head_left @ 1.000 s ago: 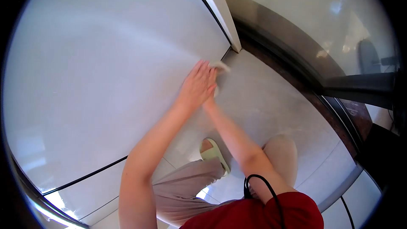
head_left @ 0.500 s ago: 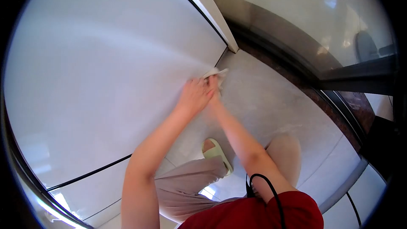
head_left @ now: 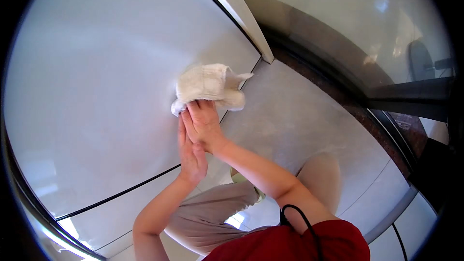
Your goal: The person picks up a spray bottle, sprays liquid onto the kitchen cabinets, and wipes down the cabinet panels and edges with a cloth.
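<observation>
A cream-white cloth (head_left: 203, 83) lies bunched against the pale, glossy panel (head_left: 96, 92). My right hand (head_left: 203, 124) presses on the lower edge of the cloth, its fingertips partly under the folds. Just below and to the left, my left hand (head_left: 191, 152) rests against the panel with fingers pointing up, touching my right hand; its fingertips reach close to the cloth's lower left corner. Whether the left fingers grip any of the cloth is hidden.
A white post (head_left: 241, 12) edges the panel, beside a dark-framed glass pane (head_left: 328, 24). Grey floor tile (head_left: 299, 106) spreads right of the hands. A green slipper (head_left: 238, 176) and my bent knees are below. A black cord (head_left: 304, 217) hangs near my right arm.
Both hands have moved left and down from the panel's bottom corner. The cloth went with them and now shows spread out above the fingers. My right hand now sits above my left.
</observation>
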A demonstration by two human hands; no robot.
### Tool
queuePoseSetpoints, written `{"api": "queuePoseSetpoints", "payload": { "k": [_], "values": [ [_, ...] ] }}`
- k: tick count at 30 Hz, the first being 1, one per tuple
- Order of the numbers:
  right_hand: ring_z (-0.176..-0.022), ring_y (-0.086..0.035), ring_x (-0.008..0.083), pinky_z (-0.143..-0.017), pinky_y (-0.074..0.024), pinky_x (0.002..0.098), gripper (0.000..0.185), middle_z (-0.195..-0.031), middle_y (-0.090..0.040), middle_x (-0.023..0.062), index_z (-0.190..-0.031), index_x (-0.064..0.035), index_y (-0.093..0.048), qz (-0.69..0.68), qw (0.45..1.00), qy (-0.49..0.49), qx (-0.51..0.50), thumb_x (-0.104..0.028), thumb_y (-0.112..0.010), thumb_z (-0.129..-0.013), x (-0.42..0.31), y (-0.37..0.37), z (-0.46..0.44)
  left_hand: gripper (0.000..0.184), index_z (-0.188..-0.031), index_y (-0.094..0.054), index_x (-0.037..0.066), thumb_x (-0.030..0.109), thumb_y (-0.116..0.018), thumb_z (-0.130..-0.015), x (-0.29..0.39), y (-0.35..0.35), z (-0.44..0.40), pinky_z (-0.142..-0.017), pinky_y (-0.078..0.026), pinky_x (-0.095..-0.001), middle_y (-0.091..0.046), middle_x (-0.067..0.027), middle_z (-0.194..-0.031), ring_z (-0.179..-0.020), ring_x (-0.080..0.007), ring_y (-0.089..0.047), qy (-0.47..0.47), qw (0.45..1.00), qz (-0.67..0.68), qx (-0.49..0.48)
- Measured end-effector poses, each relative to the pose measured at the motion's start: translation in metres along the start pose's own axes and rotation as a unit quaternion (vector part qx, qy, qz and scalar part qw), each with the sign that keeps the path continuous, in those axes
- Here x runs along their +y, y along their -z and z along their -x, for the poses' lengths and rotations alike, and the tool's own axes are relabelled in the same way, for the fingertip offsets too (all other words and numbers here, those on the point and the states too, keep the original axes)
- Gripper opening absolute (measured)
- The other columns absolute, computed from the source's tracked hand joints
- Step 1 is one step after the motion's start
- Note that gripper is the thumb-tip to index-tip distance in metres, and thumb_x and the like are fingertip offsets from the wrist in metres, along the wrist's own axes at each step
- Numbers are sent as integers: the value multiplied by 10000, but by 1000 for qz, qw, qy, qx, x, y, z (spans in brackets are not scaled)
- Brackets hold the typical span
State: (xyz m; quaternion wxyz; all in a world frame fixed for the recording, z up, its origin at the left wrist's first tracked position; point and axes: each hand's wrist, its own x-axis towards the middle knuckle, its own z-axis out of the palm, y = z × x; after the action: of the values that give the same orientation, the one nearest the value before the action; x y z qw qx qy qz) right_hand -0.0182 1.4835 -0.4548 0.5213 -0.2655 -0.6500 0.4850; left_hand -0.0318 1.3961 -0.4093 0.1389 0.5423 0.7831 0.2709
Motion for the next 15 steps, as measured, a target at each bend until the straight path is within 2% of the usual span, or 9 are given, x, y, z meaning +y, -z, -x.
{"api": "queuePoseSetpoints", "payload": {
  "k": [2, 4, 6, 8, 10, 11, 13, 14, 15],
  "values": [
    [-1081, -448, 397, -932, -333, 515, 357, -1153, -512, 197, -1134, -11, -546, -5, 1000, 10, 5, -159, -524, -810, 17, -4, 2, 719, -1432, -149, -70, 487, -166, -977, -11, -4, -1, -1130, -103, -418, -116, -263, -1502, -1402, -398, -93, 11, 998, -54, -6],
    [-1064, -457, 394, -920, -333, 518, 352, -1135, -525, 198, -1116, -22, -559, 10, 1000, -6, 13, -193, -527, -810, 30, -3, -3, 700, -1418, -204, -75, 471, -211, -980, -29, -13, -8, -1124, -147, -413, -157, -265, -1492, -1393, -398, -143, -17, 995, -101, -17],
    [-1042, -466, 399, -910, -333, 523, 322, -1118, -533, 210, -1088, -21, -566, 95, 993, -20, 67, -187, -514, -817, 63, -5, -12, 678, -1412, -227, -70, 449, -260, -977, -32, -28, -25, -1117, -182, -409, -183, -256, -1487, -1379, -397, -182, -16, 992, -123, -25],
    [-1049, -459, 400, -910, -332, 520, 316, -1134, -517, 235, -1089, -13, -553, 105, 987, -112, 43, -196, -494, -838, 109, -2, -17, 656, -1407, -250, -64, 426, -308, -974, -29, -46, -45, -1109, -217, -405, -208, -248, -1482, -1366, -396, -222, -18, 988, -147, -33],
    [-1069, -448, 411, -929, -330, 508, 355, -1162, -494, 255, -1137, 2, -509, 264, 963, -26, -39, -214, -473, -857, 152, 13, -17, 613, -1405, -269, -45, 357, -381, -956, -20, -65, -66, -1088, -271, -396, -223, -221, -1483, -1339, -382, -278, 5, 986, -149, -69],
    [-1069, -448, 411, -929, -330, 508, 355, -1162, -494, 255, -1137, 2, -509, 264, 964, -25, -38, -214, -473, -857, 165, 12, -17, 613, -1405, -269, -45, 357, -381, -956, -22, -75, -73, -1088, -271, -396, -223, -221, -1483, -1339, -382, -278, 4, 986, -150, -68],
    [-1077, -460, 389, -953, -345, 459, 377, -1165, -490, 232, -1159, 3, -482, 7, 982, -138, 127, -223, -474, -857, 185, 12, -13, 622, -1404, -271, -38, 279, -484, -913, -40, -100, -75, -1063, -317, -415, -286, -220, -1450, -1306, -373, -328, -42, 981, -180, -58],
    [-1077, -460, 389, -953, -345, 459, 377, -1165, -490, 232, -1159, 3, -482, 8, 982, -136, 127, -223, -474, -857, 195, 10, -3, 622, -1404, -271, -38, 279, -484, -913, -50, -108, -72, -1063, -317, -415, -286, -220, -1450, -1306, -373, -328, -43, 981, -179, -57],
    [-1073, -470, 362, -949, -360, 433, 376, -1171, -495, 202, -1164, -4, -478, -64, 967, -212, 124, -248, -465, -880, 201, 12, 8, 606, -1398, -281, -42, 286, -469, -925, -59, -118, -70, -1064, -316, -413, -302, -221, -1440, -1302, -370, -333, -37, 982, -169, -77]
  ]
}}
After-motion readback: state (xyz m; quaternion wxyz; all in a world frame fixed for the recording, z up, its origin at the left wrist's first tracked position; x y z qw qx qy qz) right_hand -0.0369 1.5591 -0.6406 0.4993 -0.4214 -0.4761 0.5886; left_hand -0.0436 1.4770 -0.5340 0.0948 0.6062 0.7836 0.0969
